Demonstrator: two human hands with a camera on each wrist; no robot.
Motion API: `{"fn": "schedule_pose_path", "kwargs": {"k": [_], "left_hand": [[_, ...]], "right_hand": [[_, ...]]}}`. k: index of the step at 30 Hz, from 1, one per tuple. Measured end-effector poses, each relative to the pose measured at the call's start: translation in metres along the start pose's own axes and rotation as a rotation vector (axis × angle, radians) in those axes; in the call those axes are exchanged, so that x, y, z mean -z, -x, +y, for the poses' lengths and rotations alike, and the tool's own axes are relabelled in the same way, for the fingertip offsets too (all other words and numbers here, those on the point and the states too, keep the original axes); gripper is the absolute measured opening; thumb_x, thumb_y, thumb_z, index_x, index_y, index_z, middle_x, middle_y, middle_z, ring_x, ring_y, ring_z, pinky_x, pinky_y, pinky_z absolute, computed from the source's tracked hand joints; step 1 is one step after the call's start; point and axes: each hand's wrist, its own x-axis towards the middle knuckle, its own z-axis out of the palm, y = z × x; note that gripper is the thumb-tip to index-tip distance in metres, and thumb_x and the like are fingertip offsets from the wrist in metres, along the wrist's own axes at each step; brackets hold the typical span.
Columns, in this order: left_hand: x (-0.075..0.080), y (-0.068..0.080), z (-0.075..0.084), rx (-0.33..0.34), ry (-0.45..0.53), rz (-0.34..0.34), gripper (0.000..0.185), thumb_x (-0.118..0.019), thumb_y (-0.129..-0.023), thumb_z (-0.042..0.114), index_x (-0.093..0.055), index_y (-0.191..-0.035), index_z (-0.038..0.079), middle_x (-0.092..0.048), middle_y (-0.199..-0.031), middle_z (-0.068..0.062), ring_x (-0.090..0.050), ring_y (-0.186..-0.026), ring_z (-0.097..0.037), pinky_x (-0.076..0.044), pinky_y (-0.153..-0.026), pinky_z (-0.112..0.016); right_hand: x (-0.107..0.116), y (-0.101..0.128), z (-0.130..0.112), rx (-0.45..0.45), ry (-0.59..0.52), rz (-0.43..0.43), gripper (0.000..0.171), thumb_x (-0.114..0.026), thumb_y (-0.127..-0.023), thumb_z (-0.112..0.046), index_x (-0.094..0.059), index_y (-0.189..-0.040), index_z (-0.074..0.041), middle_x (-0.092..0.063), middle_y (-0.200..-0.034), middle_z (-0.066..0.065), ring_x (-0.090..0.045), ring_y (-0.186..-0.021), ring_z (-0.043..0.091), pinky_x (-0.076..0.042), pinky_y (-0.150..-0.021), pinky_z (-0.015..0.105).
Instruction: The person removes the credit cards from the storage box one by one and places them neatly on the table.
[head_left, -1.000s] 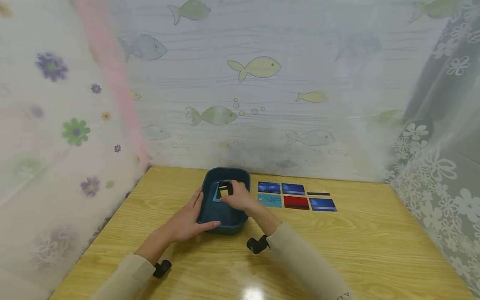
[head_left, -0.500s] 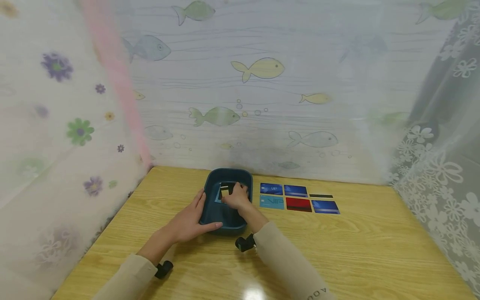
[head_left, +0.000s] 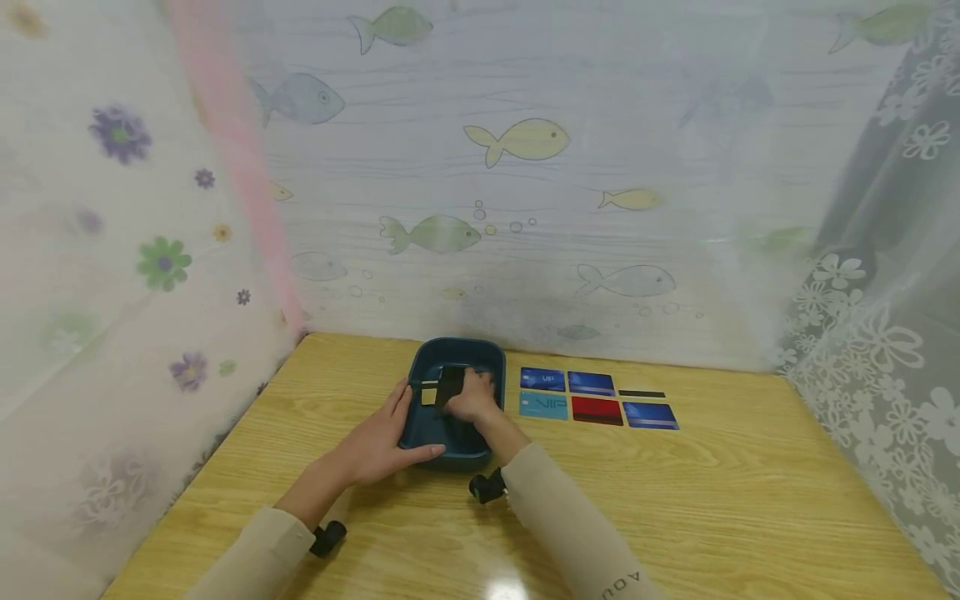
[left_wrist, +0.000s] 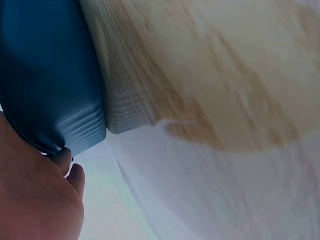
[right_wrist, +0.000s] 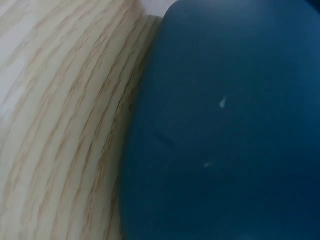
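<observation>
A dark blue plastic box (head_left: 420, 358) stands on the table, and my left hand (head_left: 375, 442) steadies it. The left fingers lie straight along its left side, with the thumb stretched over the near-left rim; the left wrist view shows the fingertips at the box's wall (left_wrist: 60, 75). Inside the box, my right hand (head_left: 474, 398) pinches a black card (head_left: 450, 385) by its right part. A card with a pale gold block (head_left: 428, 395) and a light stripe shows to the left of the black one, partly overlapped. In the right wrist view only the box's outer side (right_wrist: 200, 125) and the tabletop show, not the fingers.
Right of the box, cards lie in two rows: a dark blue VIP card (head_left: 542, 380), a blue card (head_left: 591, 383), a light blue VIP card (head_left: 543, 406), a red card (head_left: 597, 410), another blue card (head_left: 651, 415) and a white-looking card's black stripe (head_left: 641, 393). Patterned curtains enclose the wooden table (head_left: 712, 483).
My right hand has shifted slightly right and lower in the box. The gold-block card now sticks out left of the black card, and the light blue edge beneath is hidden. My left hand stays put.
</observation>
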Motion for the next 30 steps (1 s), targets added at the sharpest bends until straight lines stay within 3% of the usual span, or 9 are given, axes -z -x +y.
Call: {"fn": "schedule_pose_path", "kwargs": {"k": [11, 21, 30], "left_hand": [[0.0006, -0.0005, -0.0018, 0.001, 0.002, 0.001, 0.121, -0.053, -0.086, 0.083, -0.012, -0.163, -0.001, 0.003, -0.172, -0.012, -0.026, -0.152, -0.041, -0.036, -0.114, -0.059], [0.0025, -0.003, -0.0021, -0.004, 0.0, -0.004, 0.121, -0.054, -0.087, 0.082, -0.01, -0.163, -0.001, 0.003, -0.172, -0.013, -0.026, -0.152, -0.041, -0.036, -0.114, -0.059], [0.0005, 0.0001, -0.0001, 0.003, 0.019, -0.015, 0.121, -0.054, -0.087, 0.082, -0.009, -0.163, 0.0, 0.004, -0.172, -0.012, -0.023, -0.153, -0.04, -0.034, -0.115, -0.059]], "right_hand": [[-0.0032, -0.0049, 0.0016, 0.035, 0.077, -0.015, 0.07, -0.084, -0.081, -0.011, -0.055, -0.143, 0.004, -0.043, -0.14, 0.03, -0.045, -0.125, 0.046, -0.045, -0.101, 0.057], [0.0032, -0.0085, -0.0019, 0.017, 0.093, -0.087, 0.078, -0.082, -0.083, -0.017, -0.048, -0.153, -0.006, -0.039, -0.152, 0.03, -0.031, -0.142, 0.052, -0.036, -0.109, 0.063], [0.0043, -0.0082, -0.0017, -0.006, 0.103, -0.11, 0.076, -0.082, -0.084, -0.02, -0.049, -0.151, -0.007, -0.034, -0.152, 0.032, -0.03, -0.141, 0.052, -0.037, -0.108, 0.063]]}}
